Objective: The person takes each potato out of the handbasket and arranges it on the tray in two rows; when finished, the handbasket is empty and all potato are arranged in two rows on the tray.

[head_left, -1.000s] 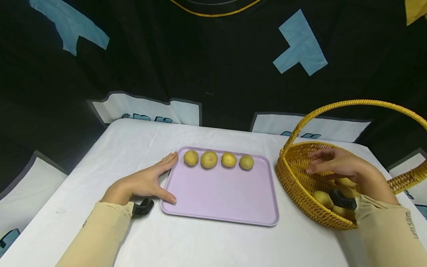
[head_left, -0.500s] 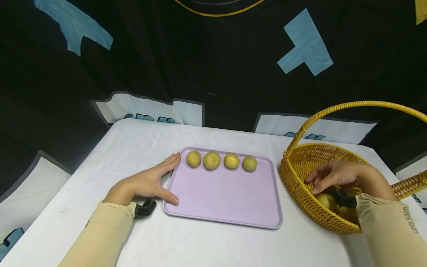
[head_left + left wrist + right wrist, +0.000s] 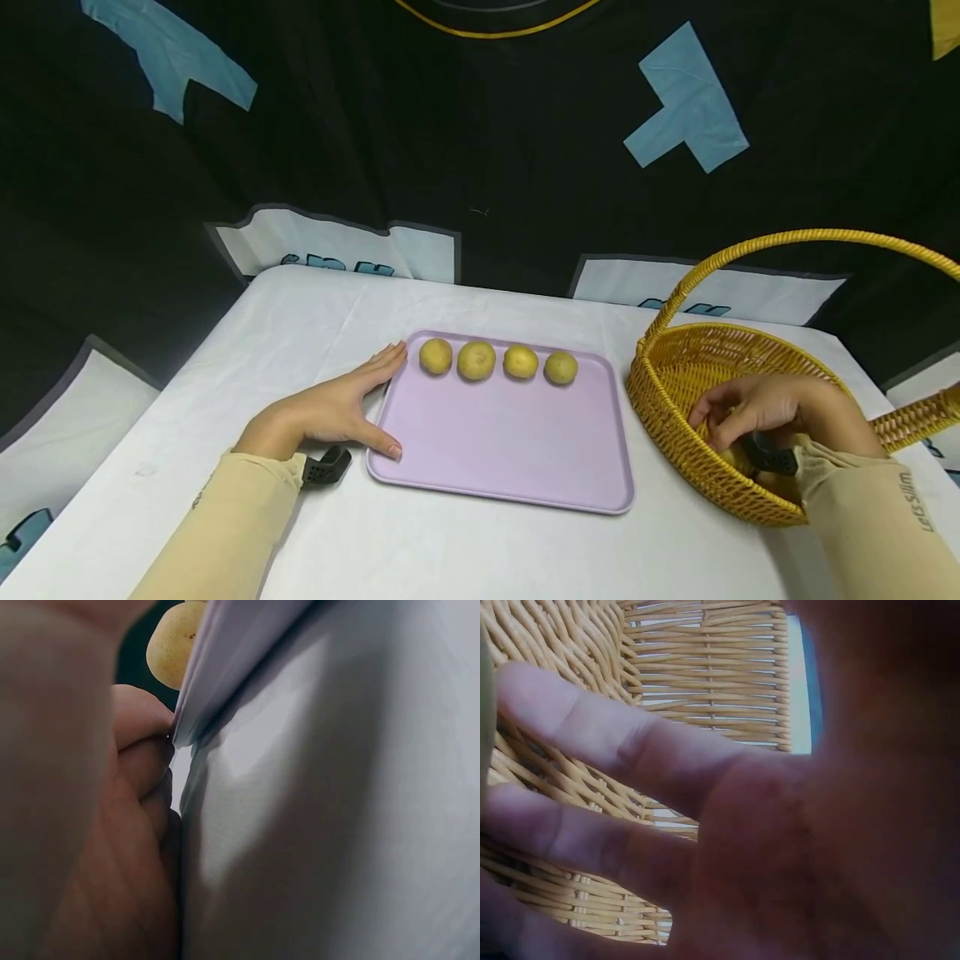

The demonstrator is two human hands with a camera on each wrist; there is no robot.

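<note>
My left hand (image 3: pixel 330 412) lies spread at the left end of a lilac tray (image 3: pixel 510 442), with its thumb over the rim and its fingertips at the far left corner. Along the tray's far side sits a row of round yellow potatoes (image 3: pixel 476 361). My right hand (image 3: pixel 772 408) is down inside a yellow wicker basket (image 3: pixel 675 433). Its fingers and thumb curve around a potato (image 3: pixel 486 712), of which only an edge shows in the right wrist view. Other potatoes in the basket are mostly hidden under the hand.
The basket's tall arched handle (image 3: pixel 810 237) rises over the right hand. A white cloth (image 3: pixel 480 554) covers the table, and a dark curtain (image 3: pixel 420 125) hangs behind its far edge.
The right hand has gone down deeper into the basket, and its fingers have closed in around a potato. The left hand stays at the tray's left end.
</note>
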